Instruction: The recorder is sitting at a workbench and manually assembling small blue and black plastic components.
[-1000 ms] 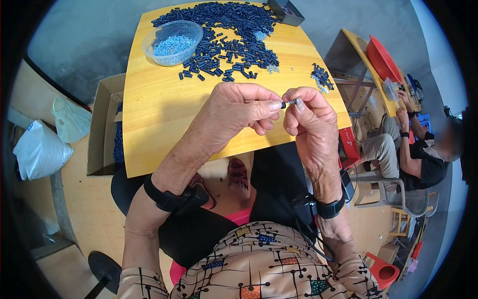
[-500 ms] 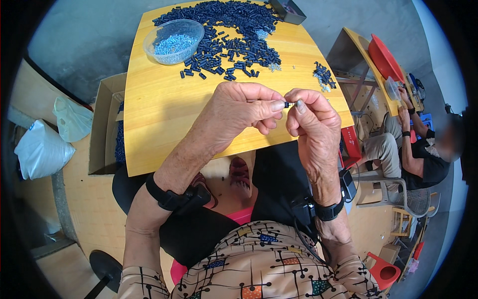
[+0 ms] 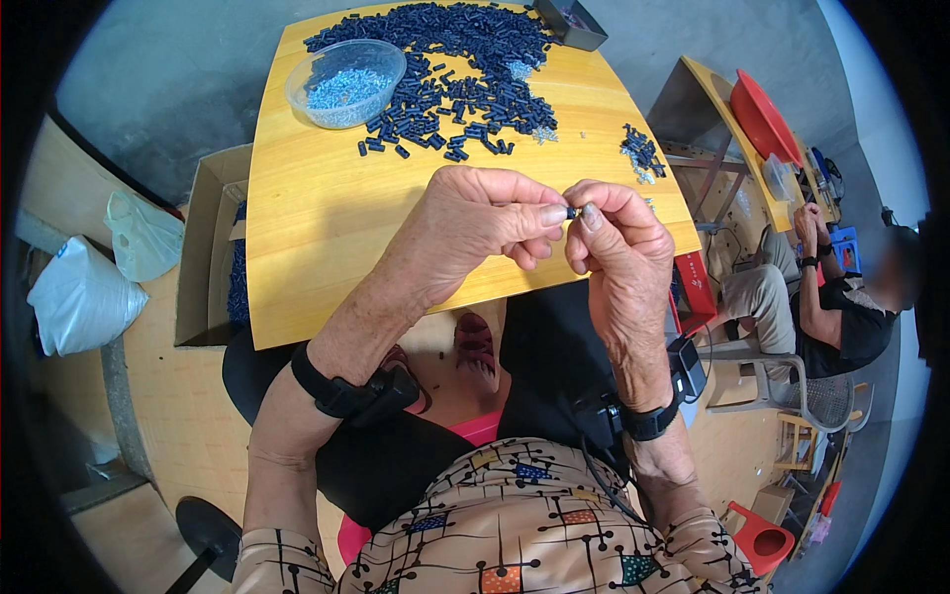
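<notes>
Above the near edge of the yellow table, my left hand (image 3: pixel 483 216) pinches a small dark plastic piece (image 3: pixel 571 213) between thumb and forefinger, only its end showing. My right hand (image 3: pixel 627 243) meets it there, thumb and forefinger closed at the end of that piece. Whatever tiny part sits in the right fingertips is mostly covered; a small glint shows between them. Beyond the hands lies a wide heap of similar black plastic pieces (image 3: pixel 465 94). A clear round bowl (image 3: pixel 391 97) with many small silvery metal parts (image 3: pixel 348 87) stands at the far left.
A small pile of black pieces (image 3: pixel 641 150) lies at the table's right side, and a grey tray (image 3: pixel 576 28) at its far corner. An open cardboard box (image 3: pixel 203 247) stands left of the table (image 3: pixel 317 238). On the right, another person (image 3: pixel 841 317) sits at a second table.
My fingertips have come slightly closer together, the right hand shifting a little to the left. The other person's hands have moved down and together, away from the clear container.
</notes>
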A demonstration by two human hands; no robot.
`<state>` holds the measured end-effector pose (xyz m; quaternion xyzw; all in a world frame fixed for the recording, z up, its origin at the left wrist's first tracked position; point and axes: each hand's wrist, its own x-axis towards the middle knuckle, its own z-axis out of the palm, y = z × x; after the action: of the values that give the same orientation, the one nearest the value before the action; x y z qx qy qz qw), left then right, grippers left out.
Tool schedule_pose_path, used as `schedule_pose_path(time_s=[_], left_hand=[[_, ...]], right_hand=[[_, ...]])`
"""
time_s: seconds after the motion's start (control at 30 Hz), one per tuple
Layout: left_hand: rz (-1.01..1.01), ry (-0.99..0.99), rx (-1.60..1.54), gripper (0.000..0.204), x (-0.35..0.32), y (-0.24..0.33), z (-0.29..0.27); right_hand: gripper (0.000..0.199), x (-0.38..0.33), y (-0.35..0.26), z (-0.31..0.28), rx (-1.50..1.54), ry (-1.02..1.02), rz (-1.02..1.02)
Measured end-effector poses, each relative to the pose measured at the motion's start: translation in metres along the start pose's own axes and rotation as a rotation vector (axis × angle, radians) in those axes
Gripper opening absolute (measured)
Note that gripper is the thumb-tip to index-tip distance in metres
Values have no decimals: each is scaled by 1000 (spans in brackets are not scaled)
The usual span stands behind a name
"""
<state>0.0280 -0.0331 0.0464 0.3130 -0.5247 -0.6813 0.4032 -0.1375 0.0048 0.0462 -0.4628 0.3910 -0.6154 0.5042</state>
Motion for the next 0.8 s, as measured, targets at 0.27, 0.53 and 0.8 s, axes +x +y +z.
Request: schedule_pose_path(time_s=[0.27, 0.53, 0.8], left_hand=[[-28, -3, -66, 23, 0, -2, 3], [-21, 0, -41, 24, 0, 1, 4], [-8, -14, -43, 22, 0, 0, 4]], right_hand=[[11, -4, 2, -1, 25, 5, -11], [13, -4, 0, -3, 94, -11, 29], [13, -2, 1, -4, 150, -28, 88]])
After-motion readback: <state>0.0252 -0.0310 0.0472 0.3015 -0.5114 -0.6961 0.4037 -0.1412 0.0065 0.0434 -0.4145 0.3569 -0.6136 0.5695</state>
